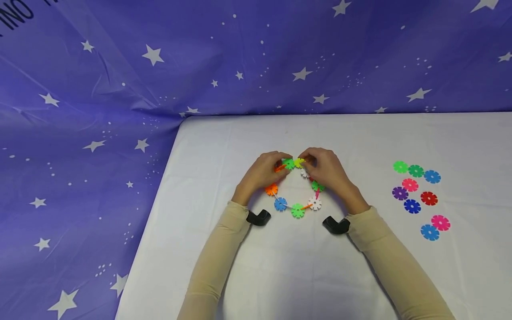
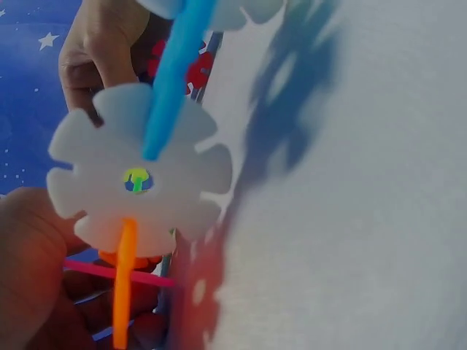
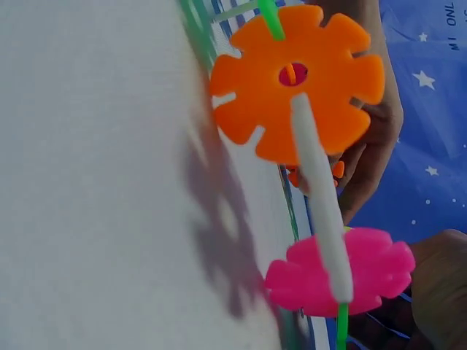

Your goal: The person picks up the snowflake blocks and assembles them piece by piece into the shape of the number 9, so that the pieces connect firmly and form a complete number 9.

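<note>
- the ring of notched discs (image 1: 298, 211) sits on the white-covered worktop (image 1: 288, 275), between the person's two forearms.
- the left hand (image 1: 266, 169) pinches a green disc (image 1: 289, 164) at the ring's far side.
- the right hand (image 1: 326, 166) pinches the ring at the yellow disc (image 1: 298, 163), just beside that green one.
- along the ring's near side run a blue disc (image 1: 281, 204), a bright green one and a white disc (image 1: 315, 204), with edge-on pieces linking them.
- in the right wrist view, a pale edge-on piece (image 3: 321, 197) joins an orange disc (image 3: 336, 109) and a pink disc (image 3: 372, 270).
- nine loose discs (image 1: 429, 198) lie well apart, to the right.
- a starry purple cloth (image 1: 240, 58) hangs behind.
</note>
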Motion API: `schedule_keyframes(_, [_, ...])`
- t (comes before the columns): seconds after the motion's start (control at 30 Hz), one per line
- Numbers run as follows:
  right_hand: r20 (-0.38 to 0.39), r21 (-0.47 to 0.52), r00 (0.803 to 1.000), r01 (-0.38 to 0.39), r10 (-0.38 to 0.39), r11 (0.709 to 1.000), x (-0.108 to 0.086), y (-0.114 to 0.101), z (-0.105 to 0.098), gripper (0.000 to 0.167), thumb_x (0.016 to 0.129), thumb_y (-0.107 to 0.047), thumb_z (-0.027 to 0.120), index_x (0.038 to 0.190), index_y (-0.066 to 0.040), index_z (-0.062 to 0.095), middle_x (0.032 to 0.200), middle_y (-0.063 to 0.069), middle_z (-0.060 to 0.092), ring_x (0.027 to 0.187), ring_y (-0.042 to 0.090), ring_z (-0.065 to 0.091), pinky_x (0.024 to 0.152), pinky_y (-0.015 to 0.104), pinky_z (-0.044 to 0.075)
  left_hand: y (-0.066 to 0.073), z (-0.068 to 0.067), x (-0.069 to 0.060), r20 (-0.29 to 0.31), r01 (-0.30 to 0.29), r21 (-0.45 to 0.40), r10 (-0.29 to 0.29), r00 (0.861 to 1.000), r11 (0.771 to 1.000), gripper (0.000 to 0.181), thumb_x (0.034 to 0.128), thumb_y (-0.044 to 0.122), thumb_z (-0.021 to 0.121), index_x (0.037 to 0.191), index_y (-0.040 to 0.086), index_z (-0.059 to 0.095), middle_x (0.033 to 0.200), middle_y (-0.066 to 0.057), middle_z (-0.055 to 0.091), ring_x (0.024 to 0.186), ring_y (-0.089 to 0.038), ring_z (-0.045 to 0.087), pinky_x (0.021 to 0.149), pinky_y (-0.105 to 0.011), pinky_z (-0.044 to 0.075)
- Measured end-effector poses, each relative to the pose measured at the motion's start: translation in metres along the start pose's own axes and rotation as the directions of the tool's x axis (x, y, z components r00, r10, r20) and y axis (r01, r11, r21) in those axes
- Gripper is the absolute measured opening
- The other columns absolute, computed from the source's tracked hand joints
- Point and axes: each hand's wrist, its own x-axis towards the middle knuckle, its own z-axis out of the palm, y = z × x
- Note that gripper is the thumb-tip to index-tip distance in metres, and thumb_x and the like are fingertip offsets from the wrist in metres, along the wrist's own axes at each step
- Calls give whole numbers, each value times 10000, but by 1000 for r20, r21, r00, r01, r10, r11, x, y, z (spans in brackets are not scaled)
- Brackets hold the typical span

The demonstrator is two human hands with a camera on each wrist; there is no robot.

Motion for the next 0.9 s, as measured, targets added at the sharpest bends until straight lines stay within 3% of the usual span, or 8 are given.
schedule_keyframes(0.3, [-50, 8, 997, 56, -55, 998, 0, 0, 3, 135, 854, -24, 713, 987, -42, 727, 844, 98, 707, 743, 207, 639, 711, 363, 489, -4, -2, -1, -30, -20, -51, 18, 999, 999, 382, 909, 199, 700, 1270, 88, 646, 952, -45, 655, 811, -149, 549, 740, -266, 457])
schedule_keyframes(0.9, [-112, 12, 993, 22, -20, 1000, -2, -1, 6, 91, 839, -64, 746, 925, -40, 724, 827, 104, 720, 742, 229, 646, 708, 369, 470, -6, -3, 0, -11, -46, -82, 45, 999, 996, 387, 910, 209, 703, 1272, 85, 646, 897, -41, 635, 774, -145, 522, 713, -242, 426])
